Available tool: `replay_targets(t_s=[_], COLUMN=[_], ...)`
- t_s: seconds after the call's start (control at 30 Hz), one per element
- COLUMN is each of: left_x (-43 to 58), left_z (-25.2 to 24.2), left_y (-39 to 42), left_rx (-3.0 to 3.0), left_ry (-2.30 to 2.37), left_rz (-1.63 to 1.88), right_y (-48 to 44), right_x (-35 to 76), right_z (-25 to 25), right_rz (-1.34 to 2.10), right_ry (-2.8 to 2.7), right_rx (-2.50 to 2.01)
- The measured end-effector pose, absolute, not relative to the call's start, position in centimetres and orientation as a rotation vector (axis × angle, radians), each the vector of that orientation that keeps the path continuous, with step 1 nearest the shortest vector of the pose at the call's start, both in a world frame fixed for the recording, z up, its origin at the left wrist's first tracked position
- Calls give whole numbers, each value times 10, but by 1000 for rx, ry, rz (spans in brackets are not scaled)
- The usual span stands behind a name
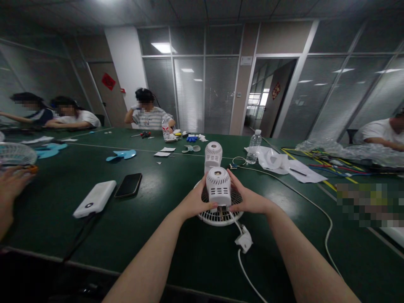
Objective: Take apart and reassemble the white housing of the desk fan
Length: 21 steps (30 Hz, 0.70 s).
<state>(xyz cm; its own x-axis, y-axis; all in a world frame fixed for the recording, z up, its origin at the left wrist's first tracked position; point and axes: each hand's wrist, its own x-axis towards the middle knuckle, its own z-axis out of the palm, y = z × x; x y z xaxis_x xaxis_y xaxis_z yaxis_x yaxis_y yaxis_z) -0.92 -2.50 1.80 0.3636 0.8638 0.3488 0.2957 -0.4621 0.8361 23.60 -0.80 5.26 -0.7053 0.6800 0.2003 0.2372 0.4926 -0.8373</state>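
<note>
A small white fan lies grille-down on the green table, its round grille (217, 217) under a white motor housing (218, 187). My left hand (195, 201) grips the housing's left side with curled fingers. My right hand (248, 198) clasps its right side the same way. A white cord runs from the fan through an inline switch (244, 241) toward the table's near edge. A second white motor housing (213, 155) stands just behind the fan.
A white power bank (95, 198) and a black phone (128, 185) lie left of the fan. A water bottle (253, 147), white paper, blue fan blades (122, 155) and coloured cables (328, 166) lie further back. Several other people sit around the table; another person's hand (11, 185) is at the left edge.
</note>
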Motion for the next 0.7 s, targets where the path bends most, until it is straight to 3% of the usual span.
replay_targets(t_s=[0.37, 0.7], left_x=[-8, -12], left_z=[14, 14], left_y=[-22, -23], left_rx=[1926, 2006], left_ry=[1001, 910], left_rz=[1095, 1014], right_y=[-13, -14], right_x=[216, 224], right_z=[41, 46], right_rz=[759, 898], right_ry=[-2221, -2252], right_rx=[-1016, -931])
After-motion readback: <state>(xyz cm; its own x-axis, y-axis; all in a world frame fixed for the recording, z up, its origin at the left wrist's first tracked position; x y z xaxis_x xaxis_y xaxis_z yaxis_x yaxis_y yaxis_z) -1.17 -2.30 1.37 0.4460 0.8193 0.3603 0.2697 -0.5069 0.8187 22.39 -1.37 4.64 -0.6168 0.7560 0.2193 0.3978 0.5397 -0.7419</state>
